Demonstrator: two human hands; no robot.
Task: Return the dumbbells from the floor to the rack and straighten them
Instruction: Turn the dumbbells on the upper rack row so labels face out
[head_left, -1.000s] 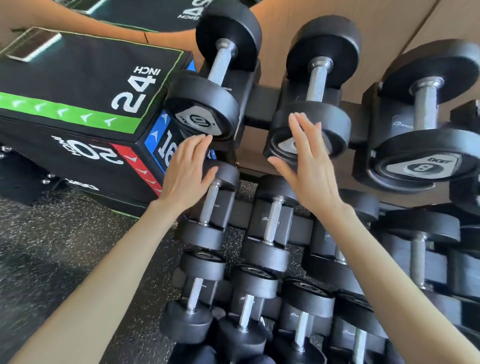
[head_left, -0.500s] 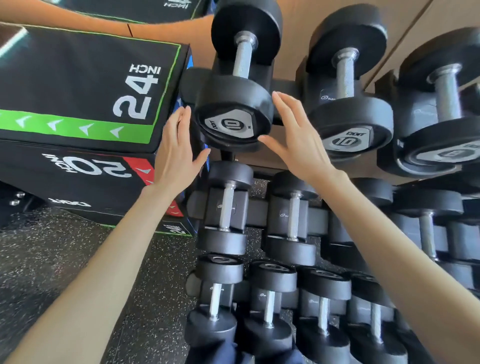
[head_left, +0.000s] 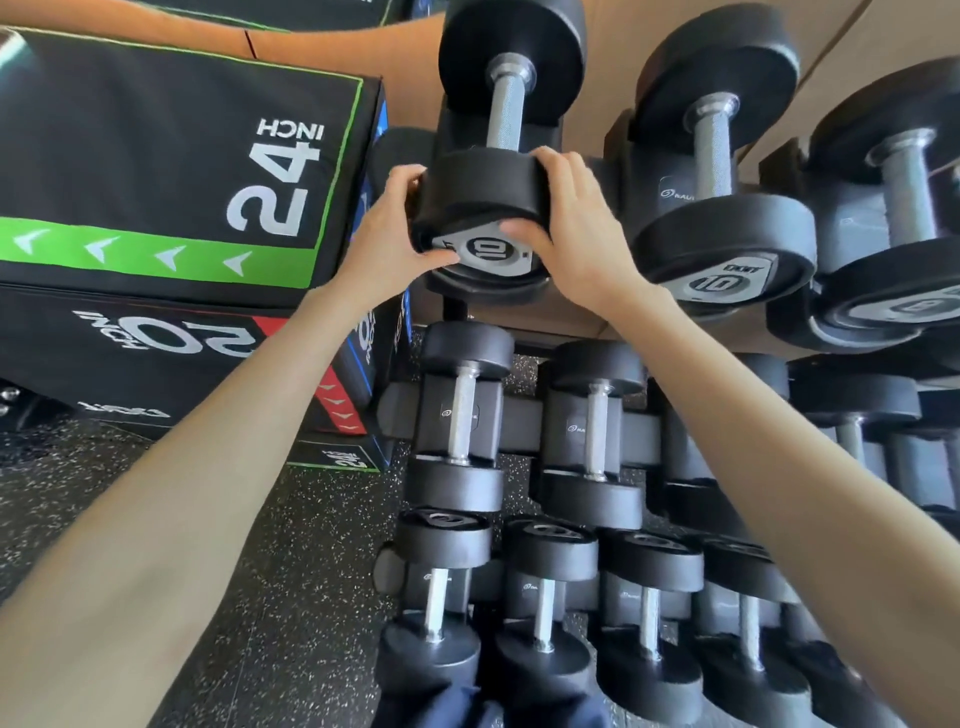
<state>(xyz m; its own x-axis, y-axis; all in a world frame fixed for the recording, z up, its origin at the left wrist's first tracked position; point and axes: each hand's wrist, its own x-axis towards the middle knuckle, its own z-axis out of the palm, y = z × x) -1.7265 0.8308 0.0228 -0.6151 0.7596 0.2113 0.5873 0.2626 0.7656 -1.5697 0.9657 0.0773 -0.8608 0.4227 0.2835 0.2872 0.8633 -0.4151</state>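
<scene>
Seen from the head camera, the person stands over the rack (head_left: 519, 415) and looks down at it. Both hands are on the front end of the top-left dumbbell (head_left: 483, 187), the one with a 10 on it. The left hand (head_left: 395, 228) curls round its left edge, with the thumb on the front face. The right hand (head_left: 576, 228) curls round its right edge, with the thumb on the silver plate. The dumbbell lies in its holder on the top row, with its bar pointing away to the wall. A second dumbbell (head_left: 727, 228) with a 10 sits just beside it. A big black box (head_left: 156, 156) stands to the left.

I think the job right now is to set this dumbbell straight. The 10 looks a bit tipped. It is best to turn it slowly with both hands and let the holder carry the weight. Fingers should stay away from under the round end, where they could get squashed. The front should end up even with the one beside it.
</scene>
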